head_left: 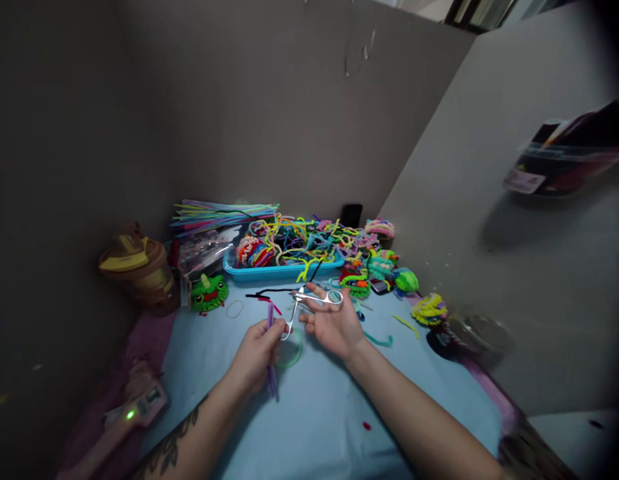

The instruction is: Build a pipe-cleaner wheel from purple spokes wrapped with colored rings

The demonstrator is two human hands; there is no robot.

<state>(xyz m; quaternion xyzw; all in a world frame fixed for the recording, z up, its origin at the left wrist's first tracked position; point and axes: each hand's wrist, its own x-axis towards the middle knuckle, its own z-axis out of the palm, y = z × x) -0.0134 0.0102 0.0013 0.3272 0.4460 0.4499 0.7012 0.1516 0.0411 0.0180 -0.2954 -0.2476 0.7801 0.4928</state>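
My left hand (262, 350) is closed around several purple pipe cleaners (272, 387), which stick out above and below the fist. Silver scissors (299, 295) are spread wide between my hands. One of their loops lies by my left thumb; whether it is pinched there I cannot tell. The other loop sits at the thumb of my right hand (337, 327), which is palm up with loosely curled fingers and supports the scissors. Beneath them on the blue cloth (314, 413) lies a pale green ring-shaped piece (292, 353).
Behind the hands stands a blue tray (269, 274) heaped with colourful pipe cleaner pieces. A green fuzzy figure (208, 293) and a brown cup (139, 270) are at left. More fuzzy figures (429, 309) line the right side. Grey walls (299, 120) enclose the table.
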